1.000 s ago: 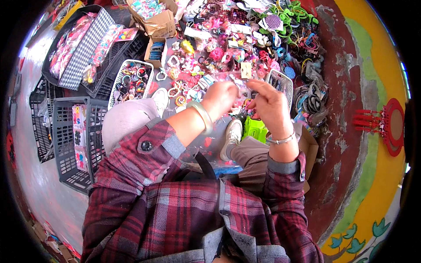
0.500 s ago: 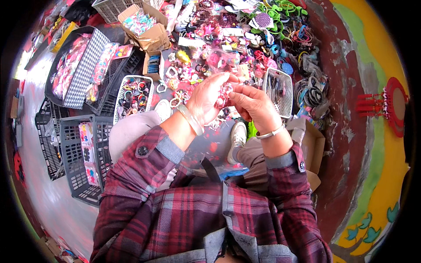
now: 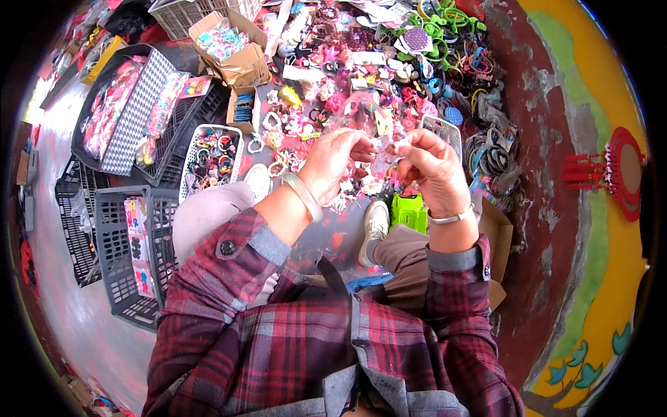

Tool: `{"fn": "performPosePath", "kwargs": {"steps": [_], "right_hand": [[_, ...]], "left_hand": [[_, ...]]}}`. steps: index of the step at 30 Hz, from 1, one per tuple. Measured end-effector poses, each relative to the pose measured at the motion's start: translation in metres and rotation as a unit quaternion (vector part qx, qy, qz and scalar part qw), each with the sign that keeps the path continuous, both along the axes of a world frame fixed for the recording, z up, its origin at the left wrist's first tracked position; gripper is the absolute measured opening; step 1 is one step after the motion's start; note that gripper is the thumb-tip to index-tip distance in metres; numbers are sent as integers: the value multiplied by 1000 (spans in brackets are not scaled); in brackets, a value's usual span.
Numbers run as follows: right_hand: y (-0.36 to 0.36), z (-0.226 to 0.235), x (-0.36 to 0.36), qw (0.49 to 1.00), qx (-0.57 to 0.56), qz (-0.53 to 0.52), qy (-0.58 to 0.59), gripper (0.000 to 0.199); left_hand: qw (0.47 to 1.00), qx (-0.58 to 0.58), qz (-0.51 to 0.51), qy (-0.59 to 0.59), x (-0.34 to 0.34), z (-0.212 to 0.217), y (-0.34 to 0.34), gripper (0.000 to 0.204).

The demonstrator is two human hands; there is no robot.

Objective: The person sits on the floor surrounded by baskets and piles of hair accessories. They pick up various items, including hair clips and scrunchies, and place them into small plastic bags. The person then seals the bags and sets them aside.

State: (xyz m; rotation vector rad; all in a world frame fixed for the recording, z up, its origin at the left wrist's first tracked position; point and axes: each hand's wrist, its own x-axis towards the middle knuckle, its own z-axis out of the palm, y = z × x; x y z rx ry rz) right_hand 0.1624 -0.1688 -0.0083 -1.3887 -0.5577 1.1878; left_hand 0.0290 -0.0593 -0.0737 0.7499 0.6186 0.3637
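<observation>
My left hand (image 3: pixel 332 165) is held over the pile, its fingers curled and closed, with a small pale bit at the tips. To its right, my right hand (image 3: pixel 438 174) pinches something small and whitish between thumb and forefinger. What each hand grips is too small and blurred to name. A gap separates the two hands, with a see-through sheen in it that may be plastic film. Beneath and beyond them spreads a pile of hair accessories (image 3: pixel 333 90), mostly pink, red and white.
Left of the pile stands a white basket of hair ties (image 3: pixel 212 158); a grey plastic crate (image 3: pixel 128 257) is nearer. Cardboard boxes (image 3: pixel 240 66) stand at the far left. Green headbands (image 3: pixel 445 35) lie far right. A lime-green object (image 3: pixel 410 212) is beside my shoe (image 3: pixel 375 226).
My hands have drawn apart, the right one moving rightward. The pink beaded item seen between them before no longer shows plainly. More of the lime-green object is uncovered.
</observation>
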Motion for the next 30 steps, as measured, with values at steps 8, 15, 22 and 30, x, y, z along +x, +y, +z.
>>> {"fn": "performPosePath", "kwargs": {"steps": [8,15,22,30], "right_hand": [[1,-1,-5,923,64,-73,-372,16],[-1,2,-10,733,33,40,-679,13],[1,-12,-11,730,-19,56,-681,13],[1,-19,-4,731,-64,91,-673,13]], "left_hand": [[968,232,-92,32,4,-16,-8,28],[938,319,-119,61,6,-23,-10,26],[923,358,-131,56,9,-28,-15,27],[924,373,-82,32,8,-27,-22,25]]}}
